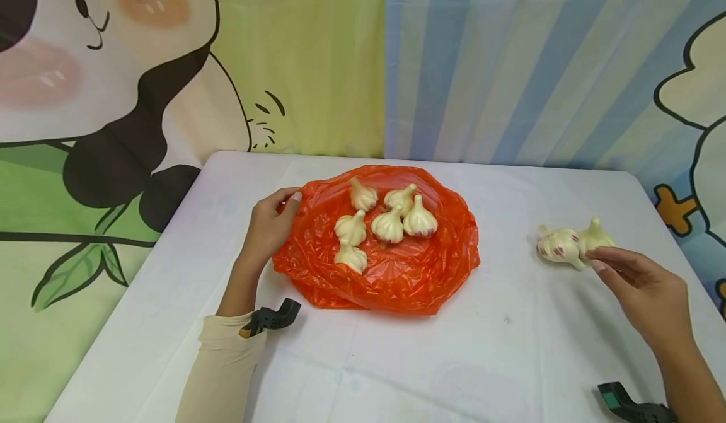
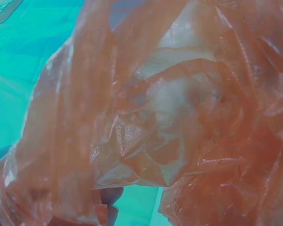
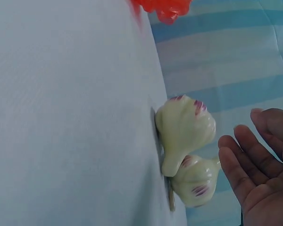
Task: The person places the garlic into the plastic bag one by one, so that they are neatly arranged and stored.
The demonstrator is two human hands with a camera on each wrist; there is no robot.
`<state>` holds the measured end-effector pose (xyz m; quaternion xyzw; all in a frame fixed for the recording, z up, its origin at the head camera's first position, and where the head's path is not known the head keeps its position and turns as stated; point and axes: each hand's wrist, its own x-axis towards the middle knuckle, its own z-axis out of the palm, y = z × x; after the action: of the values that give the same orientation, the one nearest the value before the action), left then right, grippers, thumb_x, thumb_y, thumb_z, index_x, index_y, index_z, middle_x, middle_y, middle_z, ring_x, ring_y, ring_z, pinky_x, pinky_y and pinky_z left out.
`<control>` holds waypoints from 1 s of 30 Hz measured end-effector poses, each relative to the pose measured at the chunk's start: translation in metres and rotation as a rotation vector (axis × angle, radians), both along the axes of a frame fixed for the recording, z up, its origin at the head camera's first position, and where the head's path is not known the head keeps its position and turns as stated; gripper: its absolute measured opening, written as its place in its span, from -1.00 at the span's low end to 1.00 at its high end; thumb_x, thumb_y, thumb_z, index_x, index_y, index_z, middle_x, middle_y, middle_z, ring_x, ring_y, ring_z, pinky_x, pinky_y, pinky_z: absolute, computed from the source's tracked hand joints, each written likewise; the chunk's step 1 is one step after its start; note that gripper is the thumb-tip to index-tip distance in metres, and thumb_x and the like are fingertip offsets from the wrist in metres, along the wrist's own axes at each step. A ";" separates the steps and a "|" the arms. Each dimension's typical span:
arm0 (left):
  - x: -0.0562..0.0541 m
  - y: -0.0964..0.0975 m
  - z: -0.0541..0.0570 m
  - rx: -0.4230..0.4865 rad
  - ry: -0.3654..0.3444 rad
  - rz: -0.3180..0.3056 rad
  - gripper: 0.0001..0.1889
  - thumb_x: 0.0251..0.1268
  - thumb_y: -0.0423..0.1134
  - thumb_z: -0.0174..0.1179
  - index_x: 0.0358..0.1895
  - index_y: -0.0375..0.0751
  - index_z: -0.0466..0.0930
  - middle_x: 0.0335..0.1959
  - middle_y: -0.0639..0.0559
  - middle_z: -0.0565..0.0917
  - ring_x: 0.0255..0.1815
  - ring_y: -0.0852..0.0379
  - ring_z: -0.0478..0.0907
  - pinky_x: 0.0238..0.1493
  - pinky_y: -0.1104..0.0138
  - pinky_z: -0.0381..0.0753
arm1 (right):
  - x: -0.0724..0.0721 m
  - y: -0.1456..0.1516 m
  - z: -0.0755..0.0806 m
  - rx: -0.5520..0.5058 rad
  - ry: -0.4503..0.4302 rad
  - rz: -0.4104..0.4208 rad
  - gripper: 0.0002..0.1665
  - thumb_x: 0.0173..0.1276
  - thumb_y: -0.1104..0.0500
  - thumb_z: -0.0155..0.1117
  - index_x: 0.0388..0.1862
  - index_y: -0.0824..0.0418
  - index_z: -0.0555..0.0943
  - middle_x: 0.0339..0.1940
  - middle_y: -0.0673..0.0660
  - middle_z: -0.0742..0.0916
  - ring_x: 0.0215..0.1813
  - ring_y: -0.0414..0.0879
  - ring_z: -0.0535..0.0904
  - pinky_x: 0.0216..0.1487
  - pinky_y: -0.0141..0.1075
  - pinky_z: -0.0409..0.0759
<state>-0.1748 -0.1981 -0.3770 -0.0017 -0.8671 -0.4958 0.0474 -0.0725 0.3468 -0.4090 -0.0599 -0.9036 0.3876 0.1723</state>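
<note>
An orange-red plastic bag (image 1: 408, 284) lies spread wide on the table, with several pale garlic bulbs (image 1: 421, 218) inside it. My left hand (image 1: 275, 221) pinches the bag's left edge, thumb on top. In the left wrist view, crinkled film of the bag (image 2: 217, 155) covers most of that hand; only fingertips (image 2: 112, 203) show below it. At the right, a small cluster of purple-streaked garlic bulbs (image 1: 558, 245) lies on the table. My right hand (image 1: 646, 290) is beside it, fingers loosely bent. The right wrist view shows the fingers apart from the garlic bulbs (image 3: 186, 123), holding nothing.
The white-covered table (image 1: 351, 366) carries the bag and the garlic cluster, with bare cloth between them. Behind it hangs a printed curtain (image 1: 306, 51), close to the table's far edge. Dark wrist-worn devices (image 1: 278, 316) sit on both wrists.
</note>
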 end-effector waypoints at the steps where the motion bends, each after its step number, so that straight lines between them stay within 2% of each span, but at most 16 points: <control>1: 0.000 0.000 0.000 -0.001 0.001 0.000 -0.55 0.50 0.07 -0.02 0.20 -0.14 0.55 -0.10 -0.04 0.61 -0.19 0.02 0.51 -0.18 0.21 0.59 | 0.000 0.003 -0.002 -0.002 -0.020 -0.016 -0.62 0.41 0.19 0.26 0.14 0.33 0.58 -0.13 -0.40 0.57 -0.04 -0.58 0.44 -0.14 -0.75 0.37; 5: -0.001 -0.001 0.001 -0.010 -0.004 0.004 -0.54 0.50 0.09 -0.03 0.21 -0.14 0.55 -0.10 -0.05 0.60 -0.18 0.01 0.51 -0.18 0.21 0.58 | 0.002 0.009 -0.007 -0.021 -0.085 -0.056 -0.59 0.42 0.15 0.25 0.16 0.33 0.56 -0.16 -0.44 0.56 -0.09 -0.60 0.43 -0.18 -0.76 0.38; 11: -0.001 -0.002 0.000 -0.014 -0.009 0.005 -0.51 0.50 0.10 -0.04 0.22 -0.16 0.54 -0.11 -0.07 0.60 -0.19 -0.01 0.51 -0.20 0.23 0.57 | 0.000 0.016 -0.015 -0.027 -0.113 -0.032 -0.56 0.41 0.16 0.26 0.19 0.35 0.55 -0.17 -0.44 0.56 -0.13 -0.62 0.44 -0.22 -0.74 0.41; 14: -0.001 -0.002 -0.001 -0.010 -0.012 0.001 -0.51 0.50 0.10 -0.04 0.21 -0.16 0.55 -0.11 -0.07 0.60 -0.19 -0.01 0.51 -0.21 0.22 0.57 | -0.001 0.019 -0.019 0.004 -0.149 -0.012 -0.54 0.41 0.14 0.27 0.20 0.35 0.54 -0.17 -0.44 0.55 -0.13 -0.65 0.39 -0.24 -0.75 0.40; 17: -0.001 -0.002 -0.002 -0.005 -0.015 0.004 -0.51 0.49 0.11 -0.03 0.21 -0.16 0.55 -0.11 -0.07 0.60 -0.19 -0.01 0.51 -0.21 0.21 0.57 | -0.004 0.022 -0.023 0.047 -0.177 0.011 -0.52 0.40 0.10 0.28 0.20 0.35 0.54 -0.16 -0.36 0.58 -0.15 -0.68 0.36 -0.27 -0.75 0.40; 22: 0.000 -0.001 -0.002 -0.007 -0.019 0.008 -0.52 0.50 0.10 -0.04 0.22 -0.16 0.54 -0.09 -0.07 0.60 -0.18 -0.01 0.51 -0.20 0.23 0.58 | -0.009 0.025 -0.026 0.095 -0.225 0.042 -0.45 0.38 0.01 0.30 0.21 0.33 0.52 -0.07 -0.06 0.65 -0.19 -0.70 0.32 -0.33 -0.72 0.43; 24: 0.000 -0.001 -0.002 -0.009 -0.019 0.008 -0.53 0.50 0.09 -0.04 0.22 -0.15 0.54 -0.09 -0.07 0.60 -0.18 0.00 0.51 -0.20 0.24 0.59 | -0.011 0.026 -0.027 0.100 -0.247 0.057 -0.42 0.37 -0.01 0.31 0.22 0.32 0.51 -0.05 -0.06 0.64 -0.20 -0.70 0.31 -0.35 -0.70 0.44; 28: 0.001 0.000 0.000 -0.010 -0.016 0.009 -0.53 0.50 0.09 -0.04 0.23 -0.15 0.54 -0.09 -0.05 0.60 -0.18 0.00 0.50 -0.19 0.24 0.59 | -0.013 0.026 -0.026 0.105 -0.251 0.099 -0.44 0.38 0.01 0.31 0.22 0.33 0.51 -0.06 -0.18 0.61 -0.19 -0.71 0.31 -0.36 -0.67 0.47; 30: 0.001 0.000 0.001 -0.007 -0.015 0.007 -0.53 0.51 0.08 -0.04 0.22 -0.15 0.54 -0.09 -0.05 0.60 -0.18 0.00 0.50 -0.19 0.24 0.59 | -0.014 0.025 -0.026 0.112 -0.237 0.119 -0.46 0.38 0.05 0.31 0.21 0.34 0.52 -0.06 -0.12 0.63 -0.18 -0.71 0.32 -0.34 -0.68 0.46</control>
<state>-0.1738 -0.1977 -0.3765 0.0048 -0.8693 -0.4924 0.0426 -0.0862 0.3717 -0.4346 -0.0417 -0.9397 0.3364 0.0442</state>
